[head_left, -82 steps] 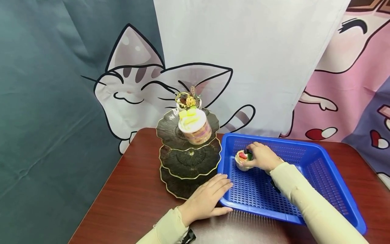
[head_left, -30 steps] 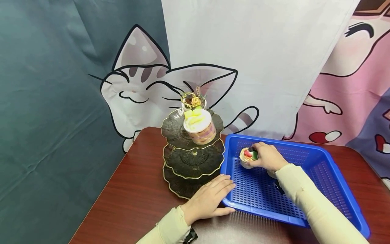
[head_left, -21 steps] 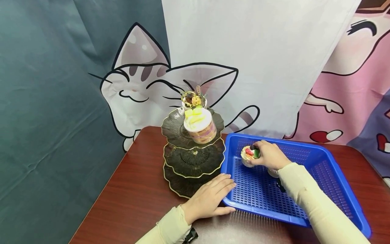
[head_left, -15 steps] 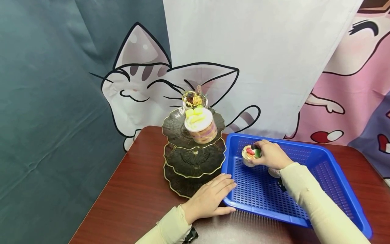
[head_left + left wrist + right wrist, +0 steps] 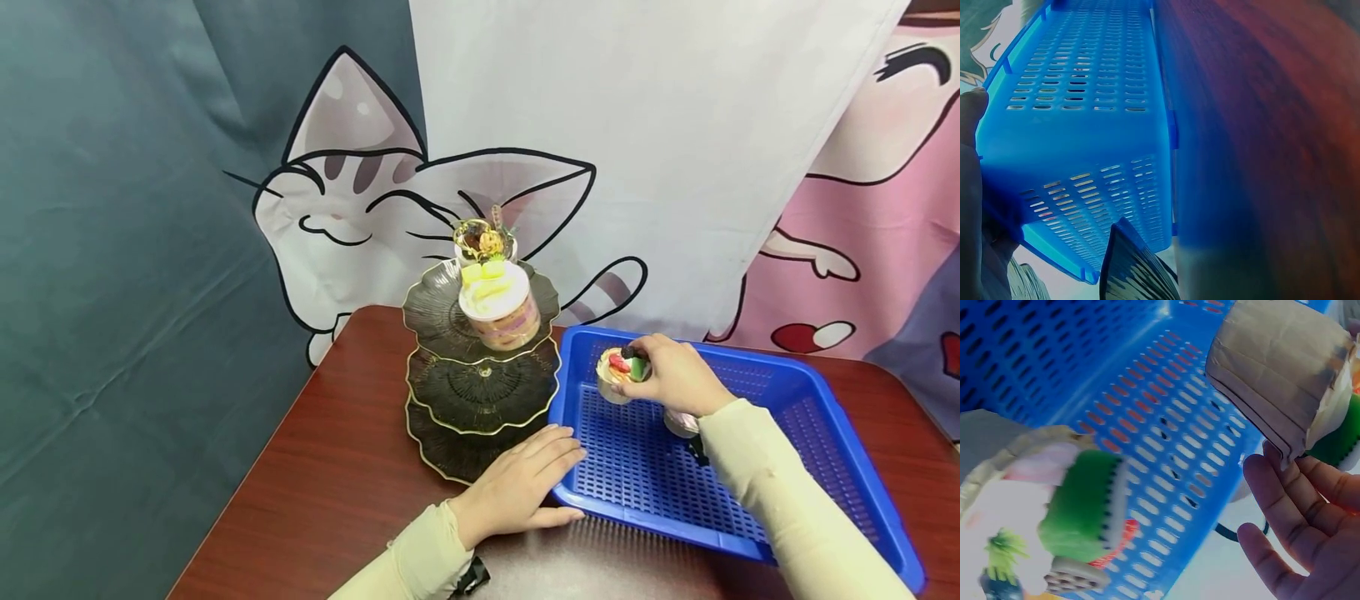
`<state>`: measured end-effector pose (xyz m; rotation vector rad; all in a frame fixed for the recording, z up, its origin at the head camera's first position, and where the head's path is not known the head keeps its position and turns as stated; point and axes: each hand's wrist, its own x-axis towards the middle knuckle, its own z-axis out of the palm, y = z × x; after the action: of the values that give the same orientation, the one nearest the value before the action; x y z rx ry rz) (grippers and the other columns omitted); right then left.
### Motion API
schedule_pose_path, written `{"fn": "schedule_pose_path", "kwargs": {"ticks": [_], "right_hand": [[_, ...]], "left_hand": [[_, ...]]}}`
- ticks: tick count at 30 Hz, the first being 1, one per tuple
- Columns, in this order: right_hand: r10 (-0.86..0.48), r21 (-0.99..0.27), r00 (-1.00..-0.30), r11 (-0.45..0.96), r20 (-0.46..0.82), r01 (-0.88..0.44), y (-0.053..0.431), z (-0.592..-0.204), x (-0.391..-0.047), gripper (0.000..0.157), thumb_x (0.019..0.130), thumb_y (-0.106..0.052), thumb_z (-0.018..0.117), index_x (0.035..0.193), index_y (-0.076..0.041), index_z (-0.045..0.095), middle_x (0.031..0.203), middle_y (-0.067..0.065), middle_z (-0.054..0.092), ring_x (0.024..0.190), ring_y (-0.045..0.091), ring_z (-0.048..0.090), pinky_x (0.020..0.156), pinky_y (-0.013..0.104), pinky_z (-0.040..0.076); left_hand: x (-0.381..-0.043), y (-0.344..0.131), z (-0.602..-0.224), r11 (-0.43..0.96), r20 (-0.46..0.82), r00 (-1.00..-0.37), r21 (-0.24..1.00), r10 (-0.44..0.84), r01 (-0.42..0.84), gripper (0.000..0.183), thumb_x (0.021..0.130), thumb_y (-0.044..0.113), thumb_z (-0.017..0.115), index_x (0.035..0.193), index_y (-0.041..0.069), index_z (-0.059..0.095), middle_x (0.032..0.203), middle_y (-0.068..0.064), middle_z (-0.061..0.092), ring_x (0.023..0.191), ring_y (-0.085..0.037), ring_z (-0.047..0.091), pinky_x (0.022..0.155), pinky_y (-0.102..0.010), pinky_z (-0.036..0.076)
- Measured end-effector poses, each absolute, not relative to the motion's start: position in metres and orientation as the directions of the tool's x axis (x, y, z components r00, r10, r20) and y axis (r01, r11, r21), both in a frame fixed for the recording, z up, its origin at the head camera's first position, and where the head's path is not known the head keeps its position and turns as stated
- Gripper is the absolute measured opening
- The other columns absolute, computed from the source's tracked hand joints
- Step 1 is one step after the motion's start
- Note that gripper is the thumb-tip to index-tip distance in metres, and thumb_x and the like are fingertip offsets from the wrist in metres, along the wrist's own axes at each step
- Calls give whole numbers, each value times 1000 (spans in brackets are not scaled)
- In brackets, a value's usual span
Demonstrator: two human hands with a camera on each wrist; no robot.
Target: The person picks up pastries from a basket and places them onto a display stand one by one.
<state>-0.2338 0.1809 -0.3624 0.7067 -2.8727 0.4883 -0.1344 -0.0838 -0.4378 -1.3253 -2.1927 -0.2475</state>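
Right now your right hand [image 5: 678,377] pinches a fruit-topped cupcake [image 5: 612,387] by its right side, the thumb nearer you and the fingers on the far side. That cupcake is within the blue perforated basket [image 5: 675,527], near the far left corner; whether it touches the basket floor you cannot tell. From the head view it stands roughly upright, its cream face up, with red fruit [image 5: 619,362] towards the left and a green kiwi-like slice [image 5: 638,369] beside your fingers. It is squat and round, so its base-to-top axis is barely a long one; in the right wrist view that axis slants, the papered base pointing to the upper left and the toppings to the right.

Your left hand [image 5: 517,486] lies with its fingers extended, fingertips resting on the basket's left rim. A second dessert cup [image 5: 681,423] sits in the basket, partly hidden by your right sleeve [image 5: 798,500].

Just left of the basket, on the reddish-brown desk [image 5: 322,483], stands a black three-tier stand [image 5: 450,392] with scalloped gold edges. Its top tier bears a cream cup with yellow cubes [image 5: 498,304] and, behind that, a gold-ornamented dessert [image 5: 486,242].
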Motion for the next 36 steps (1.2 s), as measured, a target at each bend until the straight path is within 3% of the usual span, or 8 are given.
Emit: {"fn": "schedule_pose_path", "kwargs": {"ticks": [9, 36], "right_hand": [[-420, -352, -868, 796, 264, -492, 176, -344, -226, 57, 73, -37, 80, 110, 3, 63, 99, 14, 66, 83, 23, 61, 73, 40, 52], [-475, -444, -831, 702, 290, -557, 137, -306, -208, 60, 73, -37, 81, 117, -2, 61, 103, 8, 66, 90, 19, 60, 78, 37, 53]], "left_hand": [[-134, -84, -436, 501, 541, -362, -131, 759, 856, 65, 85, 55, 62, 128, 7, 57, 130, -5, 59, 130, -22, 50, 121, -30, 27], [-132, -83, -436, 503, 550, -359, -133, 754, 854, 63, 85, 55, 62, 125, 7, 59, 129, -5, 59, 130, -21, 49, 121, -30, 28]]}}
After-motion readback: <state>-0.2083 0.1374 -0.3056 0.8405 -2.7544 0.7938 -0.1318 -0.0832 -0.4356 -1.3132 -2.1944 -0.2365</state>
